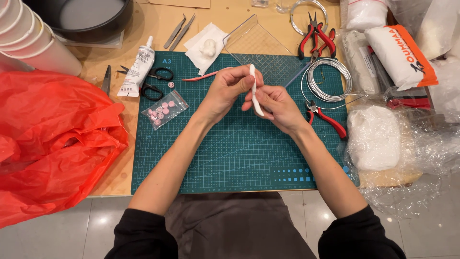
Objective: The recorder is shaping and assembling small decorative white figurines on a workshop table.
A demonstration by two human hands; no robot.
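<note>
Both my hands meet over the upper middle of a green cutting mat (239, 153). Between them runs a thin white roll of clay (254, 91), about finger-long and nearly upright. My left hand (224, 91) pinches its upper end with the fingertips. My right hand (275, 108) grips its lower part. A pink-handled tool (201, 76) lies on the mat just left of my left hand.
A clear plastic sheet (258, 45), a wire coil (328, 79) and red pliers (318, 38) (330, 122) lie near my hands. Left are a small bag of pink beads (163, 110), black scissors (153, 81), a glue tube (137, 67) and a red plastic bag (52, 139). White bagged material (376, 136) sits right.
</note>
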